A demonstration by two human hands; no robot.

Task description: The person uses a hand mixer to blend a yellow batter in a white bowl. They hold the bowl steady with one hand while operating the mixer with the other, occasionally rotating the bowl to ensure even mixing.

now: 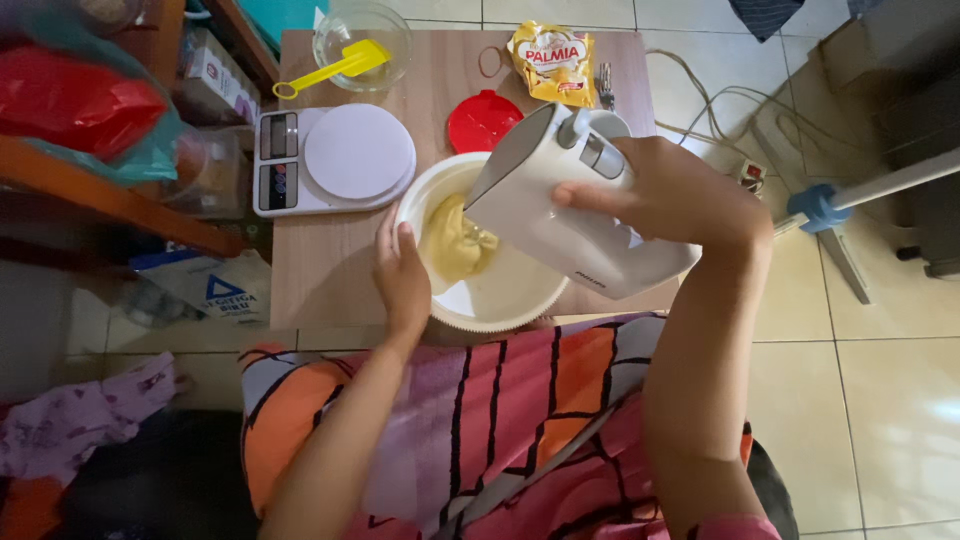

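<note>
The right hand (pixel 670 195) is gripping a smooth white plastic hand mixer (pixel 575 215), fingers wrapped round its handle. The left hand (pixel 402 280) is pressing flat against the round white bowl (pixel 500 305) holding pale, creamy yellow batter (pixel 455 245).

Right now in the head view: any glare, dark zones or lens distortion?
Head view: sharp at the centre, where the right hand holds the white hand mixer over the bowl and the left hand steadies its rim. Left side and bottom are deep in shadow. Soft glare on the floor tiles at right. Wide-angle bending shows at the edges.

White mixer (pixel 580 215), pale yellow batter (pixel 455 245), red lid (pixel 483 120)
</note>
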